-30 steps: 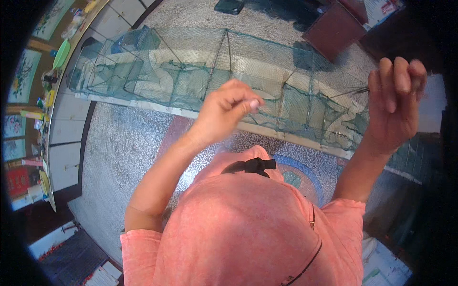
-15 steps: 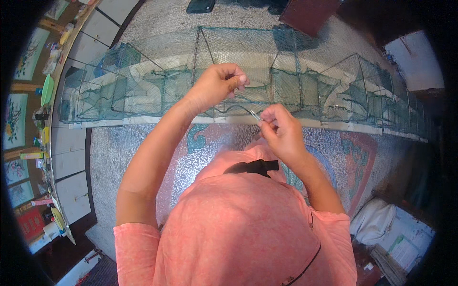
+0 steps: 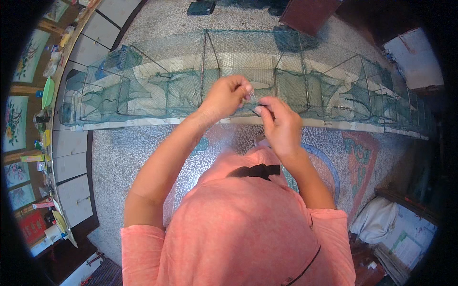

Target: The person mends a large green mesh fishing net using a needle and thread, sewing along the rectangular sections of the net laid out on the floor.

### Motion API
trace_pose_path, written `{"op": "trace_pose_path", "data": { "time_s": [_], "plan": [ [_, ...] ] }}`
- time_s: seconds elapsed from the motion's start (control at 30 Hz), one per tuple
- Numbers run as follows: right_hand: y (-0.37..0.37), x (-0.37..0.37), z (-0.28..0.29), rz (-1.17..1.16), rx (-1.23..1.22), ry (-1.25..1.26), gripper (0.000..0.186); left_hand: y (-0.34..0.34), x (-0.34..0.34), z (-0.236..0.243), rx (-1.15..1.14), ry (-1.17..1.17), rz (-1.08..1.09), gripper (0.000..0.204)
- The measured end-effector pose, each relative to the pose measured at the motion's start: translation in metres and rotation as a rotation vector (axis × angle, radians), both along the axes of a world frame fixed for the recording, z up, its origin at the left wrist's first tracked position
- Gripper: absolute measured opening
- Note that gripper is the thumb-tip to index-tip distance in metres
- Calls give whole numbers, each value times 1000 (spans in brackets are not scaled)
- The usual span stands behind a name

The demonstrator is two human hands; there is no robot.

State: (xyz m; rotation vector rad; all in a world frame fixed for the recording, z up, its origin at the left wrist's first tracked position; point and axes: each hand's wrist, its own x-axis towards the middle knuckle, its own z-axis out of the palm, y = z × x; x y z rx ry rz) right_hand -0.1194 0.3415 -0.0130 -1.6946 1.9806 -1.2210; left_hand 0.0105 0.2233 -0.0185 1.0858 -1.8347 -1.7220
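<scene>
A long fish trap of green mesh point(image 3: 248, 52) stretches across in front of me, held in shape by dark square wire frames, and both my hands are over its near side. The fingertips of my left hand point(image 3: 226, 97) are pinched together. My right hand point(image 3: 282, 125) is closed, its thumb and forefinger at the lower end of a thin clear pointed tool point(image 3: 253, 96). The tool's upper end reaches up to the left fingertips. Whether the left fingers grip it or a fine thread cannot be made out.
Beneath the trap runs a long pale board point(image 3: 162, 125) on a speckled, patterned floor point(image 3: 119, 157). Cabinets point(image 3: 71, 148) with a cluttered top line the left. A reddish-brown panel point(image 3: 310, 16) stands at the back, and a pale cloth bundle point(image 3: 377, 221) lies at the lower right.
My left hand has come down and to the right, and my right hand has risen slightly, so the fingertips are closer together. The clear tool has moved up between them. The trap has shifted a little.
</scene>
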Motion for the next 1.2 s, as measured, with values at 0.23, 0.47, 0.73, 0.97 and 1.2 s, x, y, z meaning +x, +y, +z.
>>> {"op": "trace_pose_path", "data": {
  "time_s": [0.23, 0.47, 0.73, 0.97, 1.2],
  "plan": [
    [-30, -7, 26, 113, 122, -14, 13, 8, 5, 13, 108, 407, 88, 16],
    [-15, 14, 101, 537, -463, -17, 14, 24, 7, 26, -211, 314, -206, 12],
    [-8, -28, 67, 210, -3, -118, 13, 48, 9, 44, -644, 132, -290, 9],
    [-12, -35, 30, 408, 228, -425, 20, 52, 16, 27, -519, 118, -21, 11],
    [-18, -44, 66, 347, 320, -643, 22, 81, 41, 45, -83, 328, -13, 20]
  ]
}}
